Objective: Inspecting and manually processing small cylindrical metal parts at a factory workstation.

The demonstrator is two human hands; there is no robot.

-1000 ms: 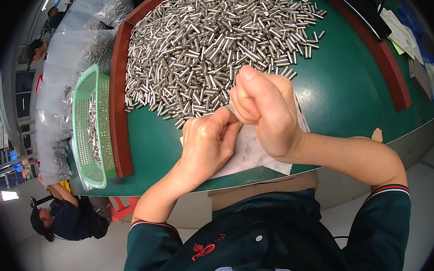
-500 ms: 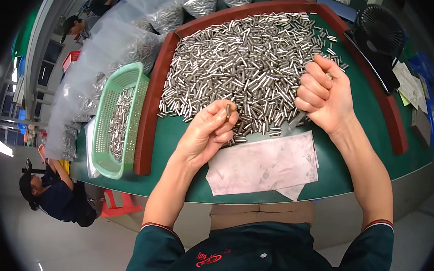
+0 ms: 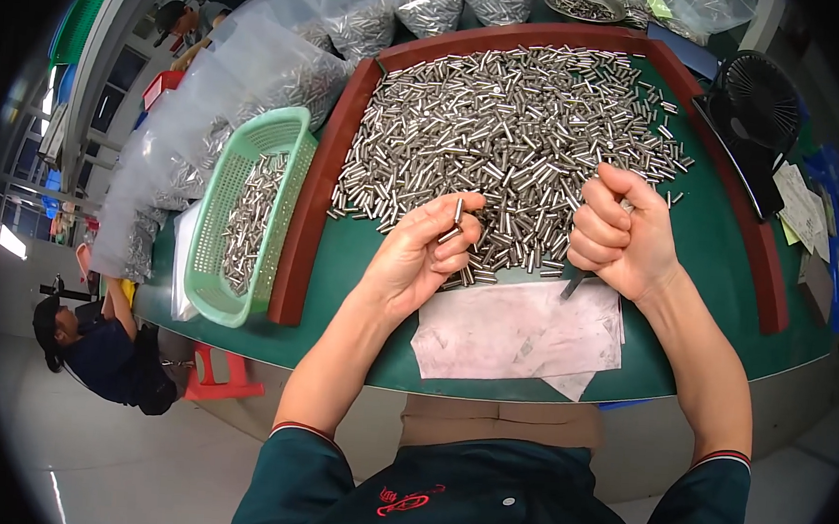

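My left hand (image 3: 424, 251) is closed at the near edge of a heap of small metal pins (image 3: 505, 123), pinching a shiny metal pin (image 3: 458, 212) upright between thumb and fingers. A second pin seems to lie against the curled fingers just below it. To the right, my right hand (image 3: 625, 232) is a fist with the thumb on top, wrapped round a thin dark stick-like tool (image 3: 572, 287). Its end pokes out below the fist, over a stained pale pink cloth (image 3: 511, 335). The rest of the tool is hidden in the fist.
A brown-red wooden frame (image 3: 298, 245) borders the heap on the green table (image 3: 339, 320). Left of it stands a green basket (image 3: 213, 221) with pins, beside clear bags of pins (image 3: 362, 28). A black fan (image 3: 756, 100) stands at the right; a person (image 3: 97, 353) works at far left.
The whole view has shifted, with the heap and cloth now lower and further right. The right fist has come down a little, and the tool's end, blurred before, now shows sharply.
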